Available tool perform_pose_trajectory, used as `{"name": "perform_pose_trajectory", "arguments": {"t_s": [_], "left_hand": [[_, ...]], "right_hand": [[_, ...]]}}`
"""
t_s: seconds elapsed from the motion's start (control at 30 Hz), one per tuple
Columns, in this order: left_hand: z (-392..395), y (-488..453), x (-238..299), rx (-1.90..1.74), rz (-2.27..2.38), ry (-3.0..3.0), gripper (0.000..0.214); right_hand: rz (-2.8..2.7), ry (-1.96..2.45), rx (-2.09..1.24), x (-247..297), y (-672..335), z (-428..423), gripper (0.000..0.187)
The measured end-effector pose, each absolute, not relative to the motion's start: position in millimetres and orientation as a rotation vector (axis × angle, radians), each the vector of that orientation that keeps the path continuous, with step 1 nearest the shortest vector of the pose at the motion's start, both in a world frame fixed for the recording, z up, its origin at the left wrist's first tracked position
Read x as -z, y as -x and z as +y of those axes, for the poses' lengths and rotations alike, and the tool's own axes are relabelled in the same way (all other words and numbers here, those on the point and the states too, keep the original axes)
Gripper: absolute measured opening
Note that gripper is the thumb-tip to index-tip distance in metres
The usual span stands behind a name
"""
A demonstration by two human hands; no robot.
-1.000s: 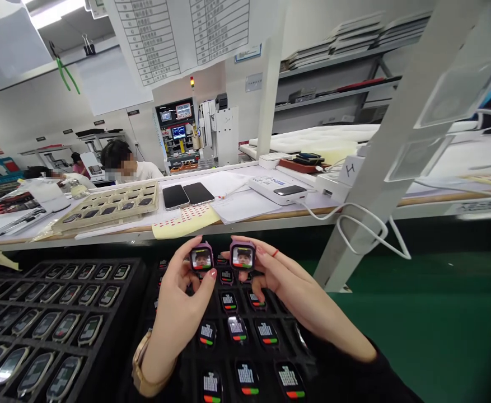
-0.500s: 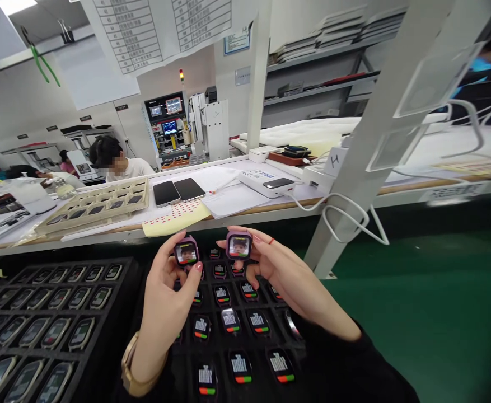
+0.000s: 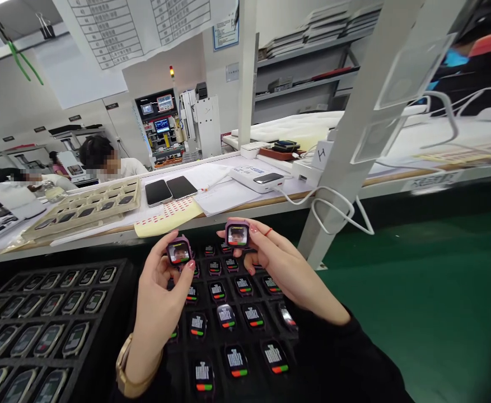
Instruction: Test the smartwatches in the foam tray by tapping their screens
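My left hand pinches a purple smartwatch body with its lit screen facing me. A second purple smartwatch body, also lit, sits between the fingers of my right hand. Both hands hover over a black tray holding several watch bodies whose screens show bars of text with red and green strips. The two held watches are apart, the left one slightly lower.
A second black tray of dark-screened watch bodies lies at the left. Beyond is a white bench with a beige tray, two phones, a yellow sticker sheet and a white cable. A slanted white post rises at right. Green mat lies right. A person sits opposite.
Both hands with their watches have drifted left and slightly up in the picture as the view shifted. The left watch has sunk a little below the right one.
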State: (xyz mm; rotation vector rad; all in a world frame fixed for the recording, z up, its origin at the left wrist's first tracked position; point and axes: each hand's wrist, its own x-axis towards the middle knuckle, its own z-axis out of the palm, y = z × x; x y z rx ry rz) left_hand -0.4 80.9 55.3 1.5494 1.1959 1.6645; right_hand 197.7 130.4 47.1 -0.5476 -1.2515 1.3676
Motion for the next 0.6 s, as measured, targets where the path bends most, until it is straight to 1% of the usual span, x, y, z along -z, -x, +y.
{"name": "perform_pose_trajectory", "arguments": {"t_s": [0.1, 0.23, 0.3, 0.43, 0.6], "left_hand": [[80.9, -0.3, -55.7, -1.679, 1.192, -1.546, 0.046], [81.0, 0.2, -55.8, -1.674, 1.194, -1.545, 0.046], [81.0, 0.6, -55.8, -1.67, 1.198, -1.544, 0.046], [80.8, 0.6, -55.8, -1.667, 1.205, -1.541, 0.046], [80.2, -0.1, -55.4, -1.663, 1.209, -1.55, 0.045]], "right_hand": [[-1.275, 0.557, -1.35, -48.7, -199.3, 130.8, 0.045], [-1.358, 0.586, -1.332, -52.3, -200.6, 130.0, 0.056], [-1.382, 0.597, -1.331, -53.7, -200.7, 129.3, 0.059], [-1.387, 0.613, -1.325, -55.1, -200.3, 127.6, 0.058], [-1.374, 0.623, -1.327, -53.9, -199.3, 128.2, 0.051]]}}
